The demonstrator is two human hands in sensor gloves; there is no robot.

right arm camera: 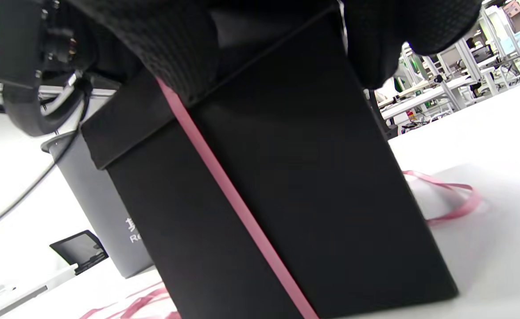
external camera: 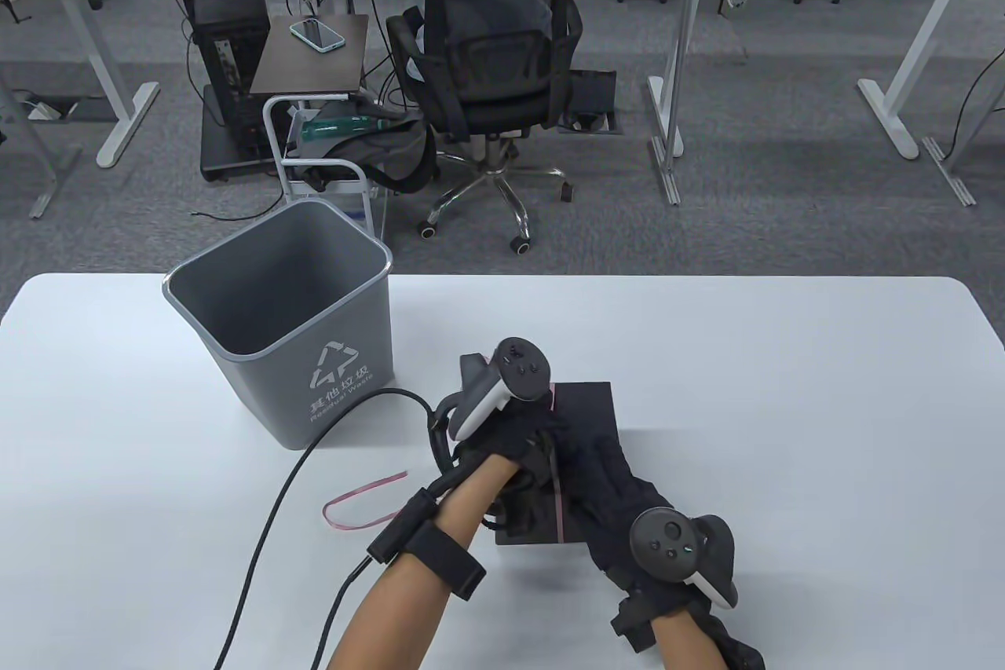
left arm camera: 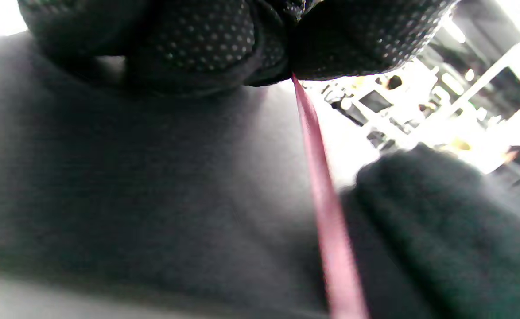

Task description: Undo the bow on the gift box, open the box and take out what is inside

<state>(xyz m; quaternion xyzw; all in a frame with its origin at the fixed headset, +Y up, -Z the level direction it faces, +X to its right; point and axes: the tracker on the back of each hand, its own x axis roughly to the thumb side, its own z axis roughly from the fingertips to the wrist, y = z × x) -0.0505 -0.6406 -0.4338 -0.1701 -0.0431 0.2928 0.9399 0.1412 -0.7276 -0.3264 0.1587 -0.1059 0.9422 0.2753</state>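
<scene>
Left hand (external camera: 510, 450) pinching pink ribbon (left arm camera: 317, 177) atop black gift box (external camera: 585, 411); right hand (external camera: 620, 489) lying on lid, grip unclear; grey bin (external camera: 283, 324) standing beside on tabletop (external camera: 785, 387).

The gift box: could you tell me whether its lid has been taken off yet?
No, the lid sits on the gift box, with pink ribbon across it.

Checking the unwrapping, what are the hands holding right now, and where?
Left hand pinches the pink ribbon atop the black gift box; right hand rests on its lid, grip unclear.
</scene>
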